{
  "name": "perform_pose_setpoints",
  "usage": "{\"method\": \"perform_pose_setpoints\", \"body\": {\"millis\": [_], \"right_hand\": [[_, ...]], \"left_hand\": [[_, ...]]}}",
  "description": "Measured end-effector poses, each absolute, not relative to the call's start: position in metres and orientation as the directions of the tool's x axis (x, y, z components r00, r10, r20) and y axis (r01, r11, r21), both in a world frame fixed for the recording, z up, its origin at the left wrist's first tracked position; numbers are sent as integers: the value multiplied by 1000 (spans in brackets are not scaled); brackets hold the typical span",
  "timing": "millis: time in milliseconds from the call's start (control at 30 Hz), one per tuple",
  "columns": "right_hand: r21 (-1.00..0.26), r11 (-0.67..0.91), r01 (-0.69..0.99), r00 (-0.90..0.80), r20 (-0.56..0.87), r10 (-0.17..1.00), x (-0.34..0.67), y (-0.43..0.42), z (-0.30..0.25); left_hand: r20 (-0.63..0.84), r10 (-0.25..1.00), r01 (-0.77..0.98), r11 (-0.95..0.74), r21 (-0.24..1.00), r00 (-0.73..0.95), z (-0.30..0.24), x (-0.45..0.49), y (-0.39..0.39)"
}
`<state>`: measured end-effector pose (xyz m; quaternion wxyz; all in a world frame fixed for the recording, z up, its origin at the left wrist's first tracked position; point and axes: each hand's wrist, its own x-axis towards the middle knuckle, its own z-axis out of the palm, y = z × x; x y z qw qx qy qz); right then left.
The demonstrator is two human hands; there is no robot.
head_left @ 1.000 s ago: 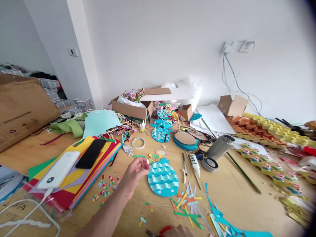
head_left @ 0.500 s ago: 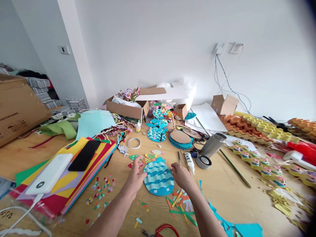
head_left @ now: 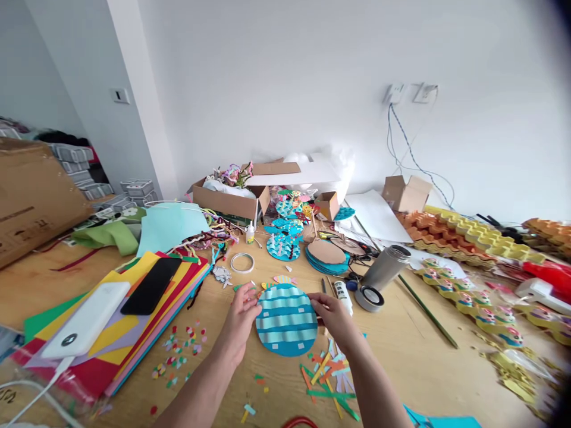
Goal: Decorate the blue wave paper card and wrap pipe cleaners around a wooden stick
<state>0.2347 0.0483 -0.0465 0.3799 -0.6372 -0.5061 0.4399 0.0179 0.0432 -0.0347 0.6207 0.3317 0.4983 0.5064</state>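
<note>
Head view: the right hand (head_left: 333, 316) pinches the right rim of a round blue disc (head_left: 286, 320) with wavy pale ridges; the left hand's (head_left: 236, 324) curled fingers meet its left edge, grip unclear. Paper strips (head_left: 320, 368) crowd near right; bare wooden tabletop (head_left: 414, 321) opens farther right.

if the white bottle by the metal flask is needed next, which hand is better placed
Probably the right hand, close beside the white bottle; the left hand is beyond the blue striped disc. Both appear to hold the disc, so the right would need freeing.
</note>
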Motion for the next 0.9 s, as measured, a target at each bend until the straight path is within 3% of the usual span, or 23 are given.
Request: {"method": "perform_pose_setpoints", "body": {"millis": [333, 433, 600, 900], "right_hand": [[-996, -47, 79, 7, -47, 999, 235, 48, 25], [-990, 20, 141, -92, 8, 996, 228, 48, 39], [-931, 160, 329, -287, 62, 956, 209, 46, 46], [-876, 223, 427, -329, 79, 941, 198, 41, 47]], "left_hand": [[-71, 996, -301, 50, 952, -58, 18, -5, 56], [-3, 1000, -274, 5, 962, 6, 42, -9, 62], [-10, 967, -226, 70, 972, 253, 57, -8, 62], [0, 934, -161, 62, 985, 358, 35, -8, 68]]}}
